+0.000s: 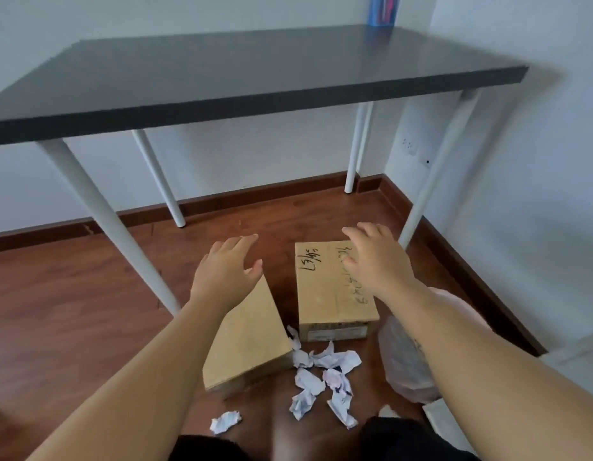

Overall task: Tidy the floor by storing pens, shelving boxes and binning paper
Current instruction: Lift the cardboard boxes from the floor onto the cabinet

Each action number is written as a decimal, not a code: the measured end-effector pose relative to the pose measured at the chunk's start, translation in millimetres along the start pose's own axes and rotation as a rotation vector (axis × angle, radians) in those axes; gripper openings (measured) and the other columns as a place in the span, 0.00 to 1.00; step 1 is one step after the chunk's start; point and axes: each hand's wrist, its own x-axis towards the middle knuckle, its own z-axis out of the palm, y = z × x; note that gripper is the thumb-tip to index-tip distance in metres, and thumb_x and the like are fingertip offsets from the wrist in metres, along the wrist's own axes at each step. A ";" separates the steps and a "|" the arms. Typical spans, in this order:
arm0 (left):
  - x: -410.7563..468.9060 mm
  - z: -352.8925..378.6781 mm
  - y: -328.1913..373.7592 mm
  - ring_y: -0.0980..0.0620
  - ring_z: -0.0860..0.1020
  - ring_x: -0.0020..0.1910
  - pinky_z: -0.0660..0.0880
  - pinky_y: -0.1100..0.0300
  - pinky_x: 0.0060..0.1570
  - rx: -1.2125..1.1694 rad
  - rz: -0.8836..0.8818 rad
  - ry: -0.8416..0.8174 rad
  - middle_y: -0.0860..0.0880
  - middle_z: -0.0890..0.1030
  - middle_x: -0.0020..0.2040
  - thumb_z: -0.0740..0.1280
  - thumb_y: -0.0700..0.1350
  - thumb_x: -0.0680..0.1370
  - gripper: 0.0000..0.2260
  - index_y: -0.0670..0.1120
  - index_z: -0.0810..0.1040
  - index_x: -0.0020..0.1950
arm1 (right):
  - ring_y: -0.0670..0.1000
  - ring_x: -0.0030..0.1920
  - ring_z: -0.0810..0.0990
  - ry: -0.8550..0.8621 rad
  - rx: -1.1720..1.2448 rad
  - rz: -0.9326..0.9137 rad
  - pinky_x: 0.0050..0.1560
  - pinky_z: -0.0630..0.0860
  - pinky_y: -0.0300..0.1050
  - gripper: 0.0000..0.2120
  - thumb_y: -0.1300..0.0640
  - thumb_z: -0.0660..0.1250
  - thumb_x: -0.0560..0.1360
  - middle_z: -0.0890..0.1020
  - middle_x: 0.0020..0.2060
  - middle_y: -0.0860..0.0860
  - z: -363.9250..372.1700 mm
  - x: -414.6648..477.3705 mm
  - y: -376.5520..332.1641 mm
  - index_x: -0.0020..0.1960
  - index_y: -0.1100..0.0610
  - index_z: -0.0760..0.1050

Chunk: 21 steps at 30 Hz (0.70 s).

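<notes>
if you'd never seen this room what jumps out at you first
Two bare arms reach forward, the left hand and right hand open and spread above two cardboard boxes lying on the wooden floor, the right-hand one bearing handwriting. Just in front of the boxes, crumpled paper scraps are scattered. Behind it all stands a dark-topped desk on white legs.

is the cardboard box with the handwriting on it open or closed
Closed. The handwritten box lies flat on the floor with its top flaps shut, a seam running along the lid. The right hand hovers above it, fingers spread.
</notes>
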 end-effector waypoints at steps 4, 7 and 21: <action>-12.5 50.5 -69.4 0.45 0.65 0.72 0.68 0.46 0.67 -0.016 -0.214 -0.078 0.51 0.68 0.74 0.62 0.55 0.79 0.25 0.56 0.63 0.76 | 0.53 0.72 0.61 -0.226 0.068 -0.056 0.62 0.71 0.52 0.26 0.49 0.62 0.78 0.66 0.72 0.48 97.2 19.9 -40.8 0.74 0.47 0.62; -22.8 97.8 -113.1 0.43 0.66 0.71 0.69 0.45 0.66 -0.085 -0.345 -0.138 0.49 0.69 0.73 0.64 0.53 0.78 0.26 0.52 0.64 0.76 | 0.54 0.72 0.61 -0.372 0.109 -0.047 0.61 0.71 0.53 0.27 0.47 0.61 0.78 0.64 0.73 0.48 166.5 19.9 -61.9 0.75 0.46 0.61; -76.3 247.7 -192.7 0.40 0.58 0.76 0.56 0.46 0.74 -0.278 -0.795 -0.315 0.44 0.57 0.79 0.67 0.55 0.75 0.33 0.58 0.57 0.77 | 0.59 0.70 0.65 -0.627 0.443 0.246 0.67 0.68 0.56 0.33 0.51 0.65 0.74 0.66 0.71 0.53 347.5 -15.0 -69.7 0.76 0.50 0.57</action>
